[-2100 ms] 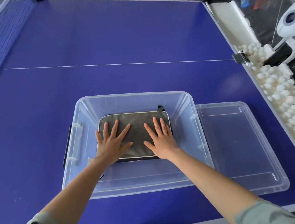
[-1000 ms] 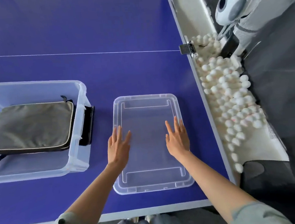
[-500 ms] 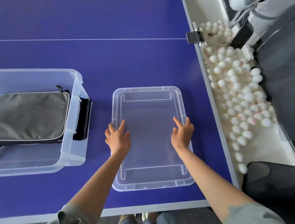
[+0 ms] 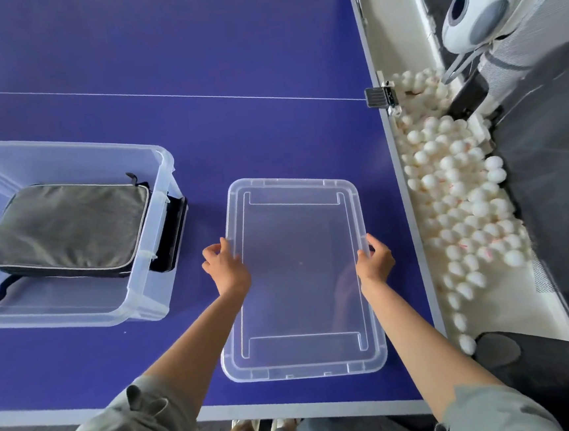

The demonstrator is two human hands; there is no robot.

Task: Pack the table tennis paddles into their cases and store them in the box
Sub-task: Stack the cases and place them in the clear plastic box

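Observation:
A clear plastic box [image 4: 166, 294] stands on the blue table at the left. Inside it lies a grey zipped paddle case [image 4: 67, 227], stacked on a darker case whose edge shows below. The box's clear lid [image 4: 306, 357] lies flat on the table to the right of the box. My left hand [image 4: 226, 272] curls around the lid's left rim at mid-length. My right hand [image 4: 374, 259] grips the lid's right rim opposite. The lid still rests on the table.
A black latch [image 4: 171, 235] hangs on the box's right wall. Along the table's right edge [image 4: 411, 225] runs a white tray holding several white balls [image 4: 460, 200]. A white ball machine [image 4: 478, 9] stands at the top right. The table's near edge is close to my body.
My hands left the case in the box, moved right to the lid, lay flat on it, then slid outward and closed on its two long rims. The view turned right.

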